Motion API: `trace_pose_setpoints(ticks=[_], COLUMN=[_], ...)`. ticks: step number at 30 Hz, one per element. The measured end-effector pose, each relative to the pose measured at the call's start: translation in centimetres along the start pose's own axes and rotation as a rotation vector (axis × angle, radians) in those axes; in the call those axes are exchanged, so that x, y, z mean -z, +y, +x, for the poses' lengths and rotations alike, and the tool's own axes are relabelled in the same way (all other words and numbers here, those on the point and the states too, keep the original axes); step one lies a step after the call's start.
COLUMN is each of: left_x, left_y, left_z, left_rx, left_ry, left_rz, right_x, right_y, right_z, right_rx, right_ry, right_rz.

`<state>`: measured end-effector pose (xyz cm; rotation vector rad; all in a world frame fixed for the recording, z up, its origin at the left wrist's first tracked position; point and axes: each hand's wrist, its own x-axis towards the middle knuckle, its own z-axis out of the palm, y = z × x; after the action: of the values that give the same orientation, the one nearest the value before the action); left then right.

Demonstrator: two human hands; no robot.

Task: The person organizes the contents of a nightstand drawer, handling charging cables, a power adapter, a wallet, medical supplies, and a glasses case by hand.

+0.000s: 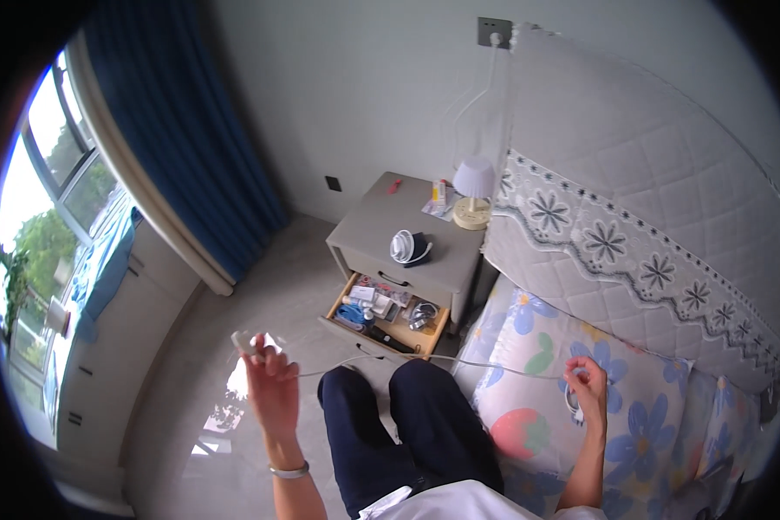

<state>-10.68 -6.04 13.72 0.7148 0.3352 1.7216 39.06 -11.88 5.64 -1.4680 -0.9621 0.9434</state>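
Observation:
A white cable (pixel 455 361) stretches across above my knees, from one hand to the other. Raised at the left, my left hand (pixel 271 370) grips the cable's end with a pale, blocky piece, perhaps a charger or plug (pixel 242 341). Over the flowered pillow, my right hand (pixel 587 383) pinches the other stretch of the cable between thumb and fingers, and a short loop with a connector hangs below it. A coiled white cable (pixel 402 247) lies by a dark box (pixel 420 248) on the grey nightstand (pixel 370 224).
The nightstand's open drawer (pixel 439 335) holds small boxes, a blue bundle and cables. A small lamp (pixel 473 185) stands on its top, near the quilted headboard cover (pixel 598 117). The pillow (pixel 559 416) lies at the right; a windowsill cabinet (pixel 130 299) and blue curtain (pixel 188 130) are at the left.

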Motion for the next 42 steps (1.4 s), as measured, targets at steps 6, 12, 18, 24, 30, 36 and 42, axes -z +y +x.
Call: trace_pose_setpoints(ticks=[6,12,18,24,30,36,42], left_x=[-4.1,-6.2,-4.7,-4.6,-6.3,-6.0,-7.5], left_y=[-3.7,-6.8,-6.1,-5.9,-5.9,-6.6,-7.4], left_z=[-1.8,-3.8,-6.0,-6.6,-6.8,-7.1,-7.3], left_rx=[0.118,0.256,0.32,0.321,0.398,0.001,0.08], left_ry=[-0.072,-0.001,0.07,0.09,0.113,0.063,-0.07], left_rz=[-0.18,-0.254,0.088,0.131,0.285,1.363,1.392], right_x=[-7.3,-20.7,-25.1,-25.2,-26.6,-26.9,-26.2], right_y=[-0.6,-2.5,-3.1,-3.4,-2.7,-6.3,-7.6], right_z=[-2.4,-6.3,-4.7,-5.9,-6.1,-7.2,-7.2], right_rx=[0.418,-0.508,-0.657,-0.63,-0.557,-0.271,-0.173], right_ry=[-0.062,-1.096,-0.519,-0.965,-0.775,-0.564,-0.484], right_rz=[-0.783,0.255,1.187,0.565,0.876,0.759,0.748])
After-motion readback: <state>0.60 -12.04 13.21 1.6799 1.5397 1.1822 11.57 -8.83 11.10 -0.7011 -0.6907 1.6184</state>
